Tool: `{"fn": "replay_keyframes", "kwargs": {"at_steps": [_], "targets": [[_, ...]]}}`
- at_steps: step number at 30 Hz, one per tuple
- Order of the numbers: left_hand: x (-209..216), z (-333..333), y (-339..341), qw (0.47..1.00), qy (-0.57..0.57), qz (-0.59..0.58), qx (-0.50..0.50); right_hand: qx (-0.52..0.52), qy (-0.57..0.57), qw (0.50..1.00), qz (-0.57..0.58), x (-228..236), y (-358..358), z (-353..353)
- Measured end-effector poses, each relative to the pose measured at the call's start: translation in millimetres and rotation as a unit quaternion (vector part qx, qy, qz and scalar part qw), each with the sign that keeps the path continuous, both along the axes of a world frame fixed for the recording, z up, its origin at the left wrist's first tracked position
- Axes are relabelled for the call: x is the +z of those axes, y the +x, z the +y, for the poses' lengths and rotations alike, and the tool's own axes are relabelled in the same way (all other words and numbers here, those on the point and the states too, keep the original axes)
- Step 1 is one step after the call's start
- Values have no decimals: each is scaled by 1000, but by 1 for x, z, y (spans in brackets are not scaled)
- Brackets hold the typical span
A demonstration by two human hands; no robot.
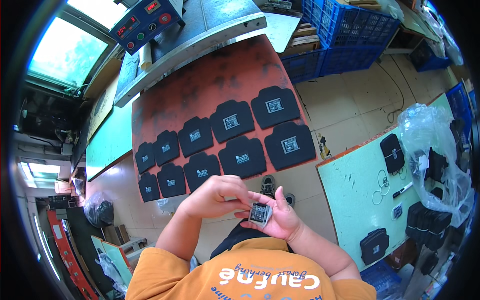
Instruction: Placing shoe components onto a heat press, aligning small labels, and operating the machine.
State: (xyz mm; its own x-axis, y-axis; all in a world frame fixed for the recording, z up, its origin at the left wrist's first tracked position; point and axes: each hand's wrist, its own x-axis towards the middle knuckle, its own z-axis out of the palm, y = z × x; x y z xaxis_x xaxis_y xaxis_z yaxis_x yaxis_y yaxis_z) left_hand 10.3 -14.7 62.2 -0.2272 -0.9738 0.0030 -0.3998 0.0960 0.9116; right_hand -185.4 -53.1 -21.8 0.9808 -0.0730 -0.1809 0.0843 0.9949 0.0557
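Observation:
A small stack of square black-and-white printed labels (259,214) lies across the fingers of my right hand (284,219), whose palm faces up with the thumb lifted away. My left hand (220,196) comes in from the left, its fingers pinched together at the stack's upper left corner. Whatever sits between those fingertips is too small to make out. Beyond my hands, flat black fabric pieces (241,157) with notched tops lie in two rows on a red board (200,100). Each piece carries a grey-white printed patch (290,145) near its middle.
A blue control box (146,25) with red displays stands on a metal-edged bench (200,42) at the far left. On the right, a pale green table (345,200) bears bundled black pieces (374,245), a marker (402,190) and a plastic bag (425,130). Blue crates (345,30) stand behind.

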Motion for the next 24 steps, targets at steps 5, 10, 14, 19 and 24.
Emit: {"fn": "replay_keyframes", "kwargs": {"at_steps": [5, 10, 14, 19, 24], "targets": [[-18, 20, 12, 913, 137, 247, 293, -50, 49, 997, 27, -7, 1, -1], [-50, 22, 18, 866, 204, 221, 400, -87, -31, 986, 137, -18, 10, -3], [-70, 13, 20, 867, 215, 170, 416, -97, -49, 973, 205, -25, 14, -8], [-82, 8, 38, 870, 232, 87, 426, -115, -75, 965, 223, -27, 30, -12], [-80, -21, 39, 875, 259, 23, 408, -132, -83, 966, 206, -31, 38, -21]]}}
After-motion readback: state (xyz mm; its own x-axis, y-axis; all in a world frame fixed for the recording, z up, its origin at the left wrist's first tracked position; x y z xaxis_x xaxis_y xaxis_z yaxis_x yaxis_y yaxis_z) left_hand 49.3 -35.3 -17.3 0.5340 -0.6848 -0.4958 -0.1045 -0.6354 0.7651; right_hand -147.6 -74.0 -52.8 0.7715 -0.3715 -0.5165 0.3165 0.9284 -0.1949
